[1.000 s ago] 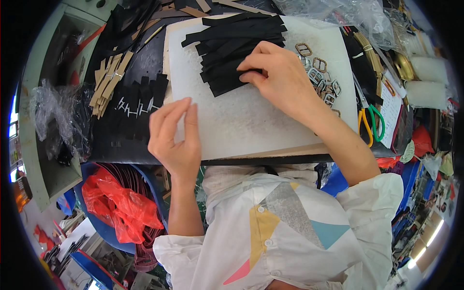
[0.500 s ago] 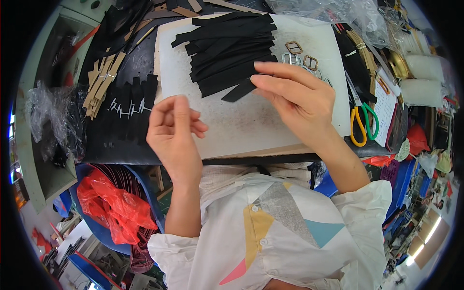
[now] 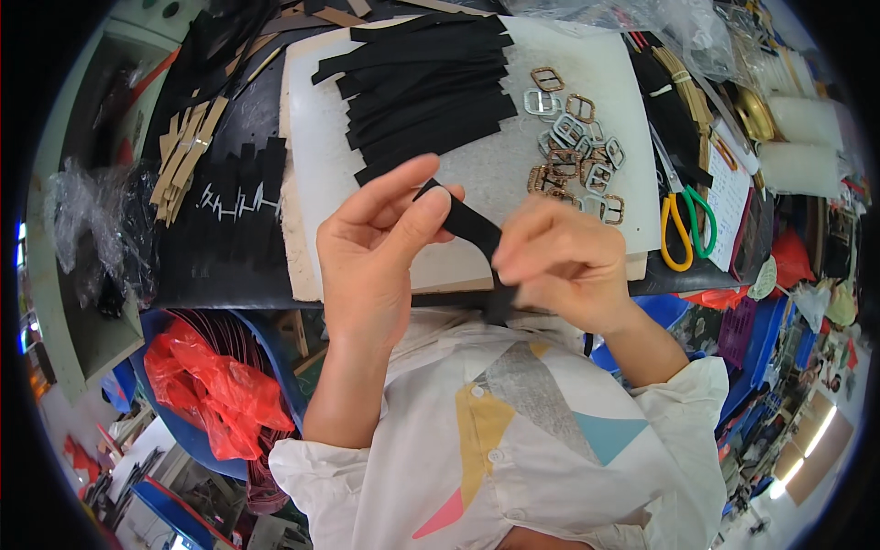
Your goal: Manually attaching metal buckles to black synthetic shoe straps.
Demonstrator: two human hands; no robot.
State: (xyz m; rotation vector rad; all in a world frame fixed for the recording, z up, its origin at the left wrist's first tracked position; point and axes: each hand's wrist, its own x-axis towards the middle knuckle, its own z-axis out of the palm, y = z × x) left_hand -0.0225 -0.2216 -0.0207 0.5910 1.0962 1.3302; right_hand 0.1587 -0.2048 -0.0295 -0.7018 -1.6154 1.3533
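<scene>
**Black strip [image 3: 472, 225], bent**

Head view: pinched in left hand [image 3: 378, 240]; right hand [image 3: 576, 264] blurred against it, grip unclear. Located over near edge of white board [image 3: 321, 188]. Strip pile [image 3: 423, 103] toward far edge; metal buckles [image 3: 566, 131] near right edge.

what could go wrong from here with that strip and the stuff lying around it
The black strip might slip: the left hand pinches it near one end, and its blurred lower end hangs past the right hand. The right hand could also knock the metal buckles, which lie loosely heaped just beyond it. The left fingertips might disturb the black strips overlapping close by on the white board.
</scene>
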